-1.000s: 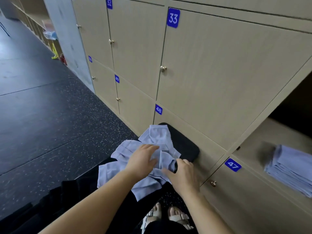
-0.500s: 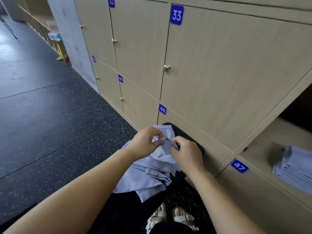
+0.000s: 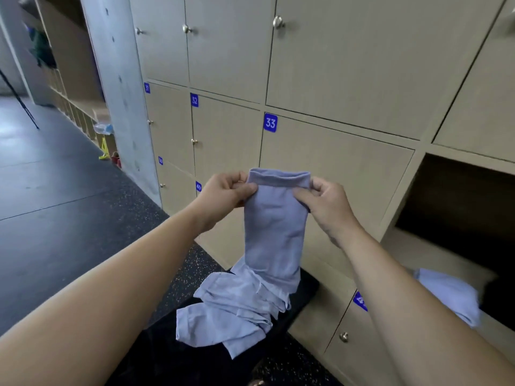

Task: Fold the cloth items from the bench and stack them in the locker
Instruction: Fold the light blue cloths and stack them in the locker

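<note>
Lilac cloth [image 3: 274, 224] held up mid-frame, tail on the pile [image 3: 237, 310]
Our left hand [image 3: 223, 195] and right hand [image 3: 328, 204] pinch its top corners with clenched fingers [image 3: 246, 188]; its tail touches the pile, so pulling away could drag pieces off the worktop [image 3: 306, 284].

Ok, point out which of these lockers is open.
The open locker just right of door 33: dark inside, with lilac cloths on its floor. Every other locker shows a shut door.
</note>
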The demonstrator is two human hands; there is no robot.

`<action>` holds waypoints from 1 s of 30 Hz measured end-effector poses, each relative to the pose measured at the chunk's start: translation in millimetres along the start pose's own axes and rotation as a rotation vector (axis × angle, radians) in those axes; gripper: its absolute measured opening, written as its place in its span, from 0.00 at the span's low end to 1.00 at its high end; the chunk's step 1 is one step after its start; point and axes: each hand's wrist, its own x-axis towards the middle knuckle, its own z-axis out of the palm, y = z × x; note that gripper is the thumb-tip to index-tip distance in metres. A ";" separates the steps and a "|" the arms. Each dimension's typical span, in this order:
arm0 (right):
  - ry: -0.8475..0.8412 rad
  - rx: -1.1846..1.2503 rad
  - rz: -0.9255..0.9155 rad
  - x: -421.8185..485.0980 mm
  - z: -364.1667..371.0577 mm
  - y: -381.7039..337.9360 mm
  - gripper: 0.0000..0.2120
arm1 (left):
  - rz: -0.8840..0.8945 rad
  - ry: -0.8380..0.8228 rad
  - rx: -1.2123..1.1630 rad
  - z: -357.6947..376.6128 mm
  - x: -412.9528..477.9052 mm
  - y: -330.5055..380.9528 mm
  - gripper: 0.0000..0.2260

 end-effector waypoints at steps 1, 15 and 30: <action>-0.006 0.048 -0.014 -1.4 -3.5 -13.3 0.10 | 0.010 0.000 -0.021 2.2 -1.5 12.0 0.09; -0.066 0.004 -0.003 -35.0 -47.6 -63.9 0.06 | 0.257 -0.175 -0.302 26.2 -25.6 120.1 0.17; -0.162 -0.010 0.021 -41.8 -81.5 -121.3 0.12 | 0.079 -0.200 -0.145 36.6 -40.7 124.3 0.16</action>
